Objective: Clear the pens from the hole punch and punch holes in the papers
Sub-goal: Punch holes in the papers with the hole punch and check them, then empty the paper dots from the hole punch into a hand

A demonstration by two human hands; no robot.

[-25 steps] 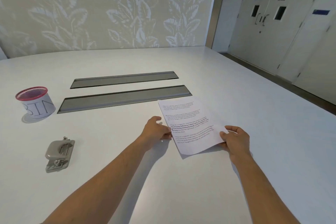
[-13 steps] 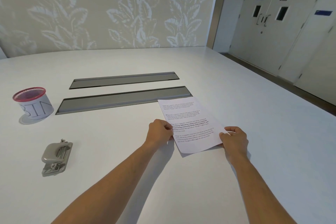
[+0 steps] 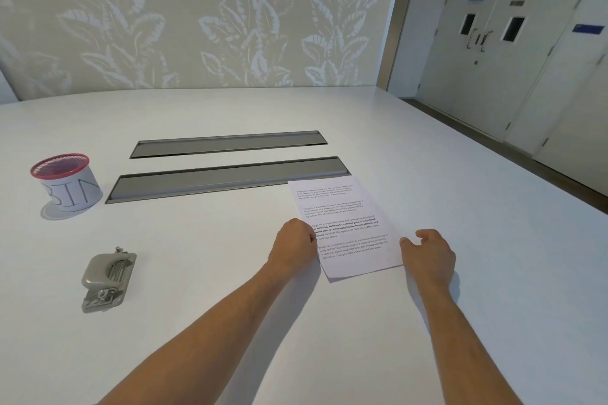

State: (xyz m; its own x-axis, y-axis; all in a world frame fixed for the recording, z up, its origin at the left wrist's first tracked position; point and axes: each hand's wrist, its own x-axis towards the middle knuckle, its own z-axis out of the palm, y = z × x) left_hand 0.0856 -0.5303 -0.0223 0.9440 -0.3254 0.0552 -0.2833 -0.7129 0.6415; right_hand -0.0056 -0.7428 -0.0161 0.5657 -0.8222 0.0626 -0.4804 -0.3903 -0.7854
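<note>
While the left hand (image 3: pixel 293 245) grips the papers (image 3: pixel 345 227) — right hand (image 3: pixel 429 255) loosely curled — the hole punch (image 3: pixel 107 278) lies far left.

My left hand (image 3: pixel 293 245) gripped the left edge of the printed papers (image 3: pixel 345 227), fingers curled onto it. My right hand (image 3: pixel 429 256) sat at their right edge, fingers loosely curled; whether it held them I could not tell. The papers lay tilted near the desk's (image 3: pixel 427 158) middle. The hole punch (image 3: pixel 107 278) lay well apart toward the left edge, with the red-rimmed cup marked BIN (image 3: pixel 67 182) beyond it.
</note>
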